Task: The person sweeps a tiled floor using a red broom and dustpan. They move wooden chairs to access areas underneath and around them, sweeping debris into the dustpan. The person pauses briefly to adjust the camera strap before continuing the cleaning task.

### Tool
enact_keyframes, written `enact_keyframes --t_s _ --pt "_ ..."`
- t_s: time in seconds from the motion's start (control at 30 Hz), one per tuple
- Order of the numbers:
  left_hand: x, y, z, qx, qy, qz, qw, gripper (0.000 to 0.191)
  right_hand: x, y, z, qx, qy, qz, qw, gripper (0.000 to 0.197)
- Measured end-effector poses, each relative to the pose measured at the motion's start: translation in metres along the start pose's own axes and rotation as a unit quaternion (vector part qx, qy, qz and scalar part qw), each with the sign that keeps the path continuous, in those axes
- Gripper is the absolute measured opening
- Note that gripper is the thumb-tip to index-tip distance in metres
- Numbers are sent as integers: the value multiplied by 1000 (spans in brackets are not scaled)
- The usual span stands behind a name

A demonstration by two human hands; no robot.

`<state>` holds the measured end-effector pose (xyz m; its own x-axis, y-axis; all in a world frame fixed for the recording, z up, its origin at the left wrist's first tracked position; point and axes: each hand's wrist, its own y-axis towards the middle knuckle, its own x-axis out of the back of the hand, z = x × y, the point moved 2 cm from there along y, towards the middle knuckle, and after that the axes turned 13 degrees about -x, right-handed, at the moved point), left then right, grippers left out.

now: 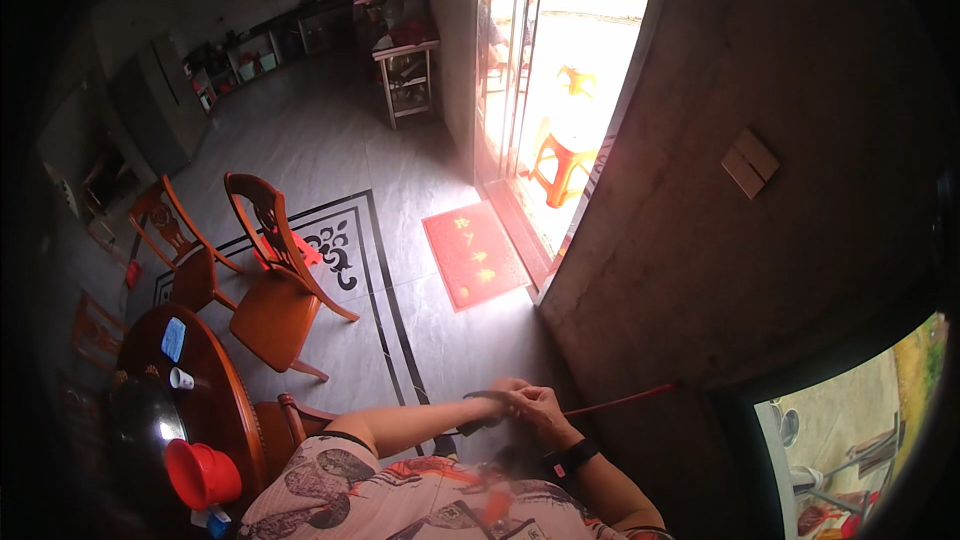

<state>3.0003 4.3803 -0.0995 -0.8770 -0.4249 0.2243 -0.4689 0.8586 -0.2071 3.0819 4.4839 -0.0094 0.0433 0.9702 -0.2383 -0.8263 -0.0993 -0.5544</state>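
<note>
In front of my patterned shirt (420, 499) my two hands meet. My left hand (513, 388) has a dark band around its wrist and is partly hidden by my right hand (544, 409), whose fingers touch it. A black watch (574, 457) is on my right wrist. Just beyond the right hand, a thin red stick (622, 400) runs out towards the wall; whether a hand holds it is not visible. A dark item (480, 424) hangs below the left wrist, too blurred to name. Any small thing between the fingers is hidden.
At left stand a round wooden table (240, 412) with a red plastic container (202, 474), a cup (181, 379) and a blue cloth (173, 339), and wooden chairs (277, 319). A red doormat (476, 255) lies before the open doorway; an orange stool (559, 169) is outside. A wall (675, 262) is at right.
</note>
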Motion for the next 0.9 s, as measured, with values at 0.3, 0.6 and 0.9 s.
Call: enact_keyframes --t_s 0.3,0.6,0.9 --pt "-48 -52 46 -5 -119 72 990 16 0 3 -28 -67 -55 46 995 28" --pt "9 -61 -76 144 -105 186 966 23 -11 -17 2 -62 50 46 996 22" --pt "-5 -78 -108 103 -98 70 987 29 -17 -51 5 -58 84 21 995 17"
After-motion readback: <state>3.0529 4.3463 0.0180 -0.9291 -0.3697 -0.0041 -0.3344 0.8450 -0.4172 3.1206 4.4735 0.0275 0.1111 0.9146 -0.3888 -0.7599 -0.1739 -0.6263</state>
